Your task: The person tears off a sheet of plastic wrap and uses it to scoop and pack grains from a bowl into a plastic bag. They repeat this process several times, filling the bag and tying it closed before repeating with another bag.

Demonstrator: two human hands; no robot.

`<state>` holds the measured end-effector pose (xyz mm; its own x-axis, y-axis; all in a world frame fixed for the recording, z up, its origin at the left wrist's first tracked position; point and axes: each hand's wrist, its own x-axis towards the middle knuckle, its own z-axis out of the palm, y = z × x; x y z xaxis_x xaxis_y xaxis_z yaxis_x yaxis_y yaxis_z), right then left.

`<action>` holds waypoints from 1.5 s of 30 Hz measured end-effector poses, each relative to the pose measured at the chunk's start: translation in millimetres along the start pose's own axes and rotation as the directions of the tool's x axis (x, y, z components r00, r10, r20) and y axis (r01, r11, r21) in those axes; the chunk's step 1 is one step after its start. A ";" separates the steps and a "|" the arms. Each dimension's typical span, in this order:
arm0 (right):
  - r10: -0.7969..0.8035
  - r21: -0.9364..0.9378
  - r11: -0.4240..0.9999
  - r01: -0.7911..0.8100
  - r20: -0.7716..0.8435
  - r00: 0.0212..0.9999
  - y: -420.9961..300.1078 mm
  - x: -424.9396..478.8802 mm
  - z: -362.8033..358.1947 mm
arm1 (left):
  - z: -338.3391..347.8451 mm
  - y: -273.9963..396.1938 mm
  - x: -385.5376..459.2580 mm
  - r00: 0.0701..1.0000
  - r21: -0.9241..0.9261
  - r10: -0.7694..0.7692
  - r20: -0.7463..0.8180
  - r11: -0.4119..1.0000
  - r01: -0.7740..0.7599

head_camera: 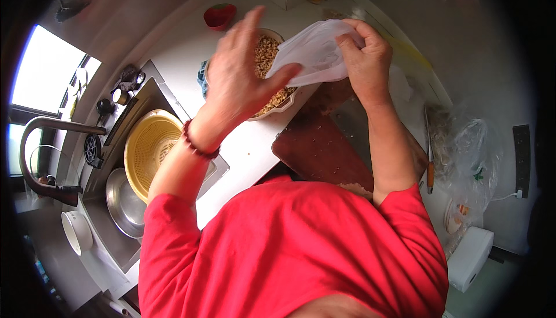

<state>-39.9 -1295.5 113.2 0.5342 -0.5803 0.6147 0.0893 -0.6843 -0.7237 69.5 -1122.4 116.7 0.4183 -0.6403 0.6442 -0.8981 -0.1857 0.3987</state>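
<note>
My right hand (367, 57) grips the edge of a thin white plastic bag (317, 48) between thumb and fingers. The bag hangs out to the left, over an oval white dish (282, 107) filled with a crumbly brown chopped food (266, 53). My left hand (239, 70), slightly blurred, is raised over the dish's left side with fingers spread; its thumb overlaps the bag's lower left corner, and whether it touches the bag I cannot tell. A beaded bracelet circles my left wrist. The hand and bag hide part of the dish.
Left is a sink (91, 207) with a yellow colander (134, 170), a metal bowl (117, 200) and a faucet (65, 122). A red bowl (219, 17) stands behind the dish. Reddish-brown boards (321, 153) lie nearer me. At right are a knife (430, 157) and clear plastic bags (473, 157).
</note>
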 end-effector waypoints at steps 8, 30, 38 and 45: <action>-0.253 -0.502 0.822 0.269 0.101 0.962 5.2 -0.9 -35.1 | 48.8 -34.7 42.6 0.926 0.213 -0.233 0.298 0.962 0.174; 0.411 0.816 0.577 -0.045 -0.242 0.879 41.6 65.1 -46.6 | 44.7 -56.1 141.1 0.952 -0.949 -0.096 0.290 0.103 0.299; 0.424 0.444 0.817 -0.368 -0.031 0.905 50.9 8.2 -0.5 | 59.5 -73.6 117.6 0.948 -0.807 -0.059 0.312 0.510 0.297; 0.765 0.568 0.446 -0.692 0.161 0.624 65.8 -25.7 36.8 | 65.5 -100.1 44.2 0.926 -0.270 -0.250 0.282 0.906 0.327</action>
<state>-16.8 -1309.3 38.2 0.5367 -0.8146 -0.2199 0.1474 0.3472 -0.9262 169.0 -1180.9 62.6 0.5736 -0.7571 0.3129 -0.6403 -0.1761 0.7477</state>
